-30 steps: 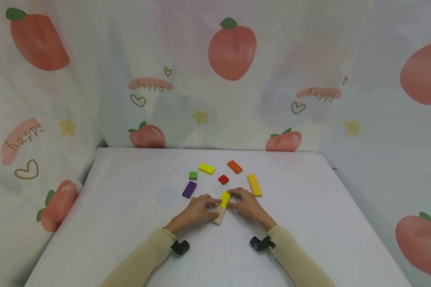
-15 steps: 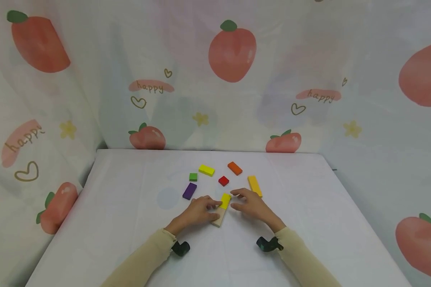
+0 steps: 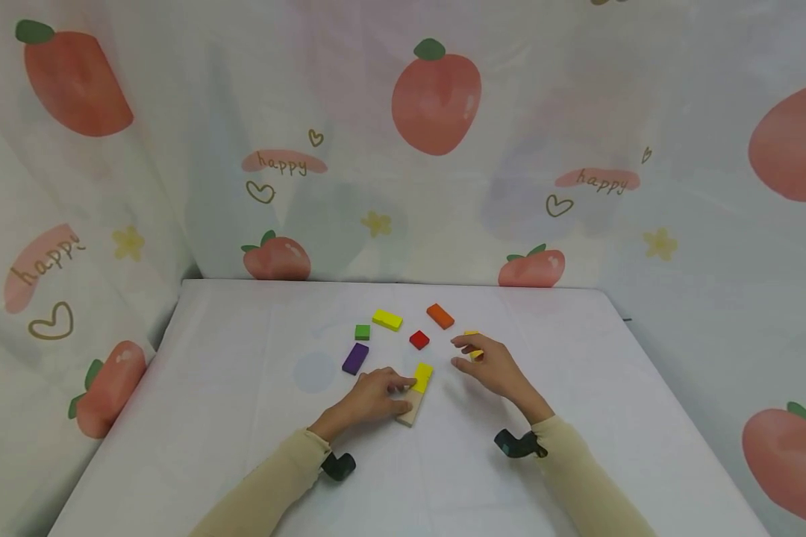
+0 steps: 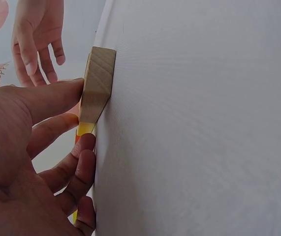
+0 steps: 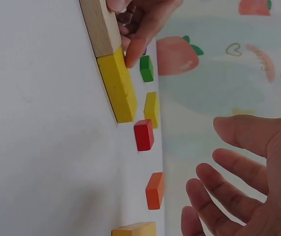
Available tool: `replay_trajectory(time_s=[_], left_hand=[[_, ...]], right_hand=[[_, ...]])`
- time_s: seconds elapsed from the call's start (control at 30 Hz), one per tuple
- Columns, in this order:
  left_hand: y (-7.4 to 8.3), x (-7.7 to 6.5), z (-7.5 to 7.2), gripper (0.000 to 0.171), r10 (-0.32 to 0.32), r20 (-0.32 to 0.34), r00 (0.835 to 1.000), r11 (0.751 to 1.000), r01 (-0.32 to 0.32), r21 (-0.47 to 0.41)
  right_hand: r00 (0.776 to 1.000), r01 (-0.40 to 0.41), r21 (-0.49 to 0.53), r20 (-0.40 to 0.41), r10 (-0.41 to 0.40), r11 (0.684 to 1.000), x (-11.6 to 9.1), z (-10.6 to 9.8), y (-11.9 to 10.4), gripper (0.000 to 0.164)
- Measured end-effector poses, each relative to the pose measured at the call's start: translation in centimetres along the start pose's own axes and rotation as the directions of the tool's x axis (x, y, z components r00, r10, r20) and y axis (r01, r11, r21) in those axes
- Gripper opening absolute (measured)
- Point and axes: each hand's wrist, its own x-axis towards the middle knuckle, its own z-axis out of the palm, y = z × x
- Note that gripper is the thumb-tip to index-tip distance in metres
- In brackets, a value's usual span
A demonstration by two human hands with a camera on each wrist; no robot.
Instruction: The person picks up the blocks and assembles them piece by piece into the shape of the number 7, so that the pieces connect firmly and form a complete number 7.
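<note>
A plain wooden block (image 3: pixel 411 410) and a bright yellow block (image 3: pixel 425 372) lie end to end on the table in front of me. With its thumb on the plain block and its index finger at the yellow one, my left hand (image 3: pixel 371 395) touches both along their left side. In the left wrist view its other fingers are bent beside the blocks. My right hand (image 3: pixel 497 365) is raised to the right with loosely spread fingers and nothing in them. It partly hides an amber block (image 3: pixel 471 333) in the head view.
Beyond the hands, loose blocks lie in an arc: purple (image 3: pixel 355 359), green (image 3: pixel 363 333), yellow (image 3: pixel 387 320), and orange (image 3: pixel 440 316). A red block (image 3: pixel 419 340) sits inside it. Fruit-printed cloth (image 3: pixel 436 97) hangs behind the white table (image 3: pixel 255 343).
My right hand has let go of the bright yellow block and moved right and away, over towards the amber block. My left hand and the joined blocks stay in place.
</note>
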Motion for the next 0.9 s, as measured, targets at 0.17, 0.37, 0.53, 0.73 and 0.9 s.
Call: replay_trajectory(time_s=[0.17, 0.37, 0.53, 0.73, 0.9], left_hand=[[0.1, 0.0, 0.0, 0.047, 0.001, -0.004, 1.000, 1.000, -0.001, 0.006], [0.0, 0.0, 0.2, 0.047, -0.017, 0.000, 1.000, 1.000, 0.017, -0.002], [-0.2, 0.0, 0.2, 0.048, -0.019, -0.005, 1.000, 1.000, 0.019, 0.000], [-0.2, -0.2, 0.3, 0.048, -0.018, -0.003, 1.000, 1.000, 0.018, -0.020], [-0.1, -0.2, 0.3, 0.049, -0.019, -0.006, 1.000, 1.000, 0.019, -0.015]], right_hand=[[0.998, -0.011, 0.021, -0.061, 0.012, 1.000, 0.9, -0.8, 0.4, 0.038], [0.992, -0.068, 0.059, -0.101, 0.074, 0.996, 2.2, -1.2, 0.6, 0.037], [0.986, -0.101, 0.080, -0.122, 0.110, 0.992, 3.3, -0.9, 0.8, 0.037], [0.980, -0.073, 0.105, -0.177, 0.091, 0.992, 4.3, -0.3, 1.0, 0.034], [0.973, -0.049, 0.133, -0.218, 0.077, 0.990, 5.0, 0.1, 1.2, 0.031]])
